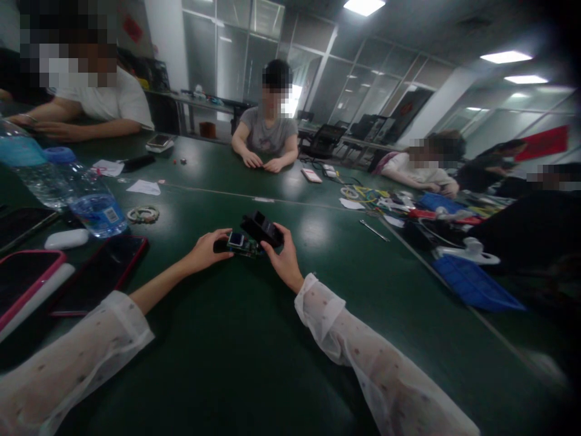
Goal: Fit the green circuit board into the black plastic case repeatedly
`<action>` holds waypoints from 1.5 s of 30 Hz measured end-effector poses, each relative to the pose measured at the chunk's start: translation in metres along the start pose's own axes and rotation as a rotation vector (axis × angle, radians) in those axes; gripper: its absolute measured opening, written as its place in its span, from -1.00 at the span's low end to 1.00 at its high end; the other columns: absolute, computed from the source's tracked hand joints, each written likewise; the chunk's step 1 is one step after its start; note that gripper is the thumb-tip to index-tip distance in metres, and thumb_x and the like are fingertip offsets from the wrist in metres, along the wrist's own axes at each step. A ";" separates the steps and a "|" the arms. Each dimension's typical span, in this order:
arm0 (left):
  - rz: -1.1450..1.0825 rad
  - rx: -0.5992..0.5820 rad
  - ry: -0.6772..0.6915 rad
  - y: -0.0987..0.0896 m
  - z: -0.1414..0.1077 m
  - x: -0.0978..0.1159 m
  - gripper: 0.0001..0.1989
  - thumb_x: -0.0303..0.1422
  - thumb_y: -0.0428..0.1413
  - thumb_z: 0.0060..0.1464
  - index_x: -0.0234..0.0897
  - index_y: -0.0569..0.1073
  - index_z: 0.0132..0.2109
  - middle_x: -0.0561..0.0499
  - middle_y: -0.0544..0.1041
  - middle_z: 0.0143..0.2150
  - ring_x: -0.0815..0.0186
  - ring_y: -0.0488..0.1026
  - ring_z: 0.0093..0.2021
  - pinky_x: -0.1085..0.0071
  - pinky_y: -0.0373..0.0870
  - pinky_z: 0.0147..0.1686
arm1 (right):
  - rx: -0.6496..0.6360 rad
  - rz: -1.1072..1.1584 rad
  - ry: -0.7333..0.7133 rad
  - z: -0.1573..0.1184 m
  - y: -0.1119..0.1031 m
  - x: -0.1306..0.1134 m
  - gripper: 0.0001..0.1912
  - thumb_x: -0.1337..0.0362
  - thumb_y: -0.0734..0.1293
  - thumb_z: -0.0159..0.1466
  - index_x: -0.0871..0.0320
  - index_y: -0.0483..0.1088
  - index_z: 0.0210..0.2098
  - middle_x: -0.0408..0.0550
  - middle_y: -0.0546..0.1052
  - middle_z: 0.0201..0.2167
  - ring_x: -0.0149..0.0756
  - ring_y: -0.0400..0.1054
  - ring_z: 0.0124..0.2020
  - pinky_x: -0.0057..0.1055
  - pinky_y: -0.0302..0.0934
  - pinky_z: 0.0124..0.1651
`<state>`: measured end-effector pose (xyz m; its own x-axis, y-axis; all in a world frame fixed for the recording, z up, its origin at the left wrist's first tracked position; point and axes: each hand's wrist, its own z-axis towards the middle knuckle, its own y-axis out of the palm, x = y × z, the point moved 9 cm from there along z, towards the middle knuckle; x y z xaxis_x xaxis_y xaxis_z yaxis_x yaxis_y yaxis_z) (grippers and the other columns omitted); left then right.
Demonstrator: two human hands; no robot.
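Sheer white sleeves (77,369) with dark spots, gathered at the cuffs, reach in from 7 and 5 o'clock over a smooth, dull-sheened dark green tabletop (218,375). At 9 o'clock lie a pink-cased smartphone (27,278) and a flat, glossy red-edged smartphone (104,272).

At 12 o'clock, just above the tabletop, the left hand (206,251) pinches the left end of a green circuit board (247,247) that carries a small square screen (236,238), thumb and fingers closed on it. The right hand (285,257) grips a matte black, boxy housing (263,230), tilted over the board's right end; whether the two parts touch cannot be told.

At 10 o'clock sit a rounded white earbud case (66,239), a clear, ribbed plastic water bottle (97,209) with a blue cap and a coiled beaded bracelet (143,214). A slim metal wrench (374,231) lies at 1 o'clock, with a ridged blue plastic bin (476,281) at 2 and tangled yellow and white cables (363,194) beyond the wrench. Across the table at 12, a person in a soft grey T-shirt (269,133) sits before framed glass panels (261,60).
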<state>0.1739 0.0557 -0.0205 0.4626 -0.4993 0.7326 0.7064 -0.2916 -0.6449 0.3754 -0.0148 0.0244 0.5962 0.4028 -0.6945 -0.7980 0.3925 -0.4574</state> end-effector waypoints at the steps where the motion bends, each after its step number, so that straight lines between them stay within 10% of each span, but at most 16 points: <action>1: -0.002 -0.003 0.003 0.000 0.000 0.000 -0.31 -0.22 0.19 -0.05 -0.18 0.21 0.23 -0.15 0.45 0.10 0.03 0.36 0.13 -0.03 0.13 0.14 | 0.042 -0.011 0.013 0.000 -0.004 0.004 -0.47 0.17 0.30 0.25 0.11 0.08 0.16 0.09 0.31 0.08 -0.15 0.23 0.12 -0.13 0.14 0.19; 13: -0.029 -0.036 -0.029 0.001 -0.002 0.002 -0.40 -0.25 0.13 0.03 -0.14 0.21 0.22 -0.14 0.38 0.18 0.03 0.26 0.22 -0.07 0.06 0.17 | 0.086 -0.217 0.094 0.007 -0.005 0.049 -0.50 0.30 0.34 0.17 0.18 0.19 0.08 0.14 0.33 -0.02 -0.05 0.24 0.03 -0.01 0.15 0.12; 45: -0.014 -0.047 0.023 0.001 -0.001 0.004 -0.44 -0.21 0.11 0.09 -0.12 0.22 0.22 -0.11 0.37 0.19 0.05 0.26 0.22 -0.08 0.01 0.19 | 0.021 -0.304 0.191 0.004 0.002 0.059 -0.45 0.35 0.35 0.14 0.18 0.19 0.11 0.14 0.31 -0.01 -0.03 0.23 0.04 0.00 0.19 0.09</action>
<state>0.1759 0.0529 -0.0184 0.4398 -0.5135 0.7368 0.6864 -0.3368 -0.6445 0.4098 0.0133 -0.0150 0.7772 0.1038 -0.6207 -0.5834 0.4887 -0.6487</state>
